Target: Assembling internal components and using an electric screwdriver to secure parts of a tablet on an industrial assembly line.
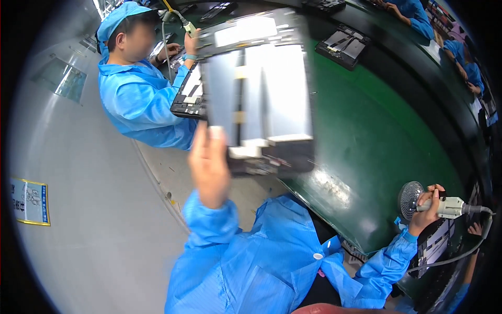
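Observation:
My left hand (209, 166) grips an opened tablet (285, 97) by its lower left edge and holds it up above the table. Inside its black frame, silvery battery cells, dark flex strips and a bright panel along the top show, a little blurred by motion. Off to the right, my right hand (430, 213) is closed around a cream-coloured electric screwdriver (451, 208) with a grey cable. Close by its fingers is a round, grainy-looking dish (409, 200); whether the hand touches it I cannot tell.
A co-worker (138, 94) in blue at the left works on another opened tablet (189, 97) with a corded tool. Further tablets lie on the green table (376, 141), one at the back (344, 46), one near my right forearm (436, 243). Other people sit along the far right.

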The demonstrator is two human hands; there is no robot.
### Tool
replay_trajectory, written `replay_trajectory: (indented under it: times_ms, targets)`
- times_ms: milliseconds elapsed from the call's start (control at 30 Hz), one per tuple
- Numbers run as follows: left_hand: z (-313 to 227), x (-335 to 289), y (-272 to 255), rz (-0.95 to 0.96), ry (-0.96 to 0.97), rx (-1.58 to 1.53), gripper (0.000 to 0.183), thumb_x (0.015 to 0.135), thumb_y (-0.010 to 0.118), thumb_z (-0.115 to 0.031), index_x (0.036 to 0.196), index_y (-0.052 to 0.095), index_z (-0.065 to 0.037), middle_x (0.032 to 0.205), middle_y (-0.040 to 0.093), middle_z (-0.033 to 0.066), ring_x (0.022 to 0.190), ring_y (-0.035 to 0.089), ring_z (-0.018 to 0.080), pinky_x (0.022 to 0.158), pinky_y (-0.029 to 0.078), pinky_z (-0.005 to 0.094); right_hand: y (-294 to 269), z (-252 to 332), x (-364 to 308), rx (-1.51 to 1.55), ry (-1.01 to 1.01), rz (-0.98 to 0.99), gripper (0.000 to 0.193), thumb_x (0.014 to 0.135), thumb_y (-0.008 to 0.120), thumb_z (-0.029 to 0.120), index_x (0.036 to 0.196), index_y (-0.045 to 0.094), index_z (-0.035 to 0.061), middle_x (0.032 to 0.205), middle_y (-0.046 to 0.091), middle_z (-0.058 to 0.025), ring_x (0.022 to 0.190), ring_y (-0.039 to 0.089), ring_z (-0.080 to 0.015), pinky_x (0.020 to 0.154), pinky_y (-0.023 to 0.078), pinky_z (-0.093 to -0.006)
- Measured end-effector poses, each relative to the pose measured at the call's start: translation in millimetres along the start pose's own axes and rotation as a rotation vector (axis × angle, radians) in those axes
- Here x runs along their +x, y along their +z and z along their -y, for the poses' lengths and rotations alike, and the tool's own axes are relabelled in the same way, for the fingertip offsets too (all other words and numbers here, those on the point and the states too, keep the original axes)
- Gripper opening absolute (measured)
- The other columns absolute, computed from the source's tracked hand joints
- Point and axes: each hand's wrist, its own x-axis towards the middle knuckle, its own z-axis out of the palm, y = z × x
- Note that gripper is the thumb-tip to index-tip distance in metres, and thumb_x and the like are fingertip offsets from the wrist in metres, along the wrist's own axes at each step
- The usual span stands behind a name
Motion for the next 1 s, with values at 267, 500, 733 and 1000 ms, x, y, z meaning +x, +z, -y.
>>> replay_trajectory:
  times_ms: [267, 500, 733, 1000]
  targets:
    - [114.0, -61.0, 116.4, 0.557, -0.241, -0.26, 0.058, 0.1, 0.053, -0.008, 0.151, 0.028, 0.006, 0.139, 0.051, 0.0198, 0.126, 0.047, 0.0179, 0.107, 0.037, 0.0284, -8.4, -0.5, -3.3, -0.01, 0.024, 0.003, 0.024, 0.098, 0.052, 0.011, 0.116, 0.056, -0.0044, 0.095, 0.061, -0.0137, 0.05, 0.045, -0.0084, 0.049, 0.037, -0.0223]
    - [141.5, -88.2, 116.0, 0.85, -0.098, 0.057, 0.069, 0.097, 0.058, -0.011, 0.154, 0.02, 0.004, 0.15, 0.039, 0.03, 0.14, 0.039, 0.0299, 0.112, 0.032, 0.0334, -18.0, -17.6, -2.1, -0.562, -0.401, -0.02, 0.023, 0.091, 0.064, 0.011, 0.109, 0.065, -0.0023, 0.092, 0.068, -0.0092, 0.07, 0.059, -0.0144, 0.069, 0.049, -0.0263]
    - [135.2, -101.8, 108.0, 0.951, -0.255, 0.132, 0.061, 0.102, 0.046, -0.009, 0.155, 0.017, 0.001, 0.144, 0.044, 0.027, 0.132, 0.047, 0.0333, 0.108, 0.037, 0.0346, 31.1, 4.6, 1.5, 0.007, -0.037, -0.096, 0.019, 0.091, 0.055, 0.003, 0.105, 0.059, -0.0094, 0.075, 0.063, -0.0176, 0.049, 0.05, -0.0162, 0.048, 0.043, -0.0302]
    - [127.3, -61.7, 127.9, 0.828, 0.4, 0.659, 0.052, 0.081, 0.073, -0.029, 0.121, 0.062, 0.002, 0.106, 0.054, 0.0236, 0.098, 0.057, 0.0404, 0.084, 0.048, 0.0481, 23.6, 7.2, -2.1, -0.009, -0.059, -0.055, 0.019, 0.09, 0.055, 0.003, 0.104, 0.06, -0.0093, 0.079, 0.065, -0.018, 0.049, 0.051, -0.0161, 0.048, 0.045, -0.0306]
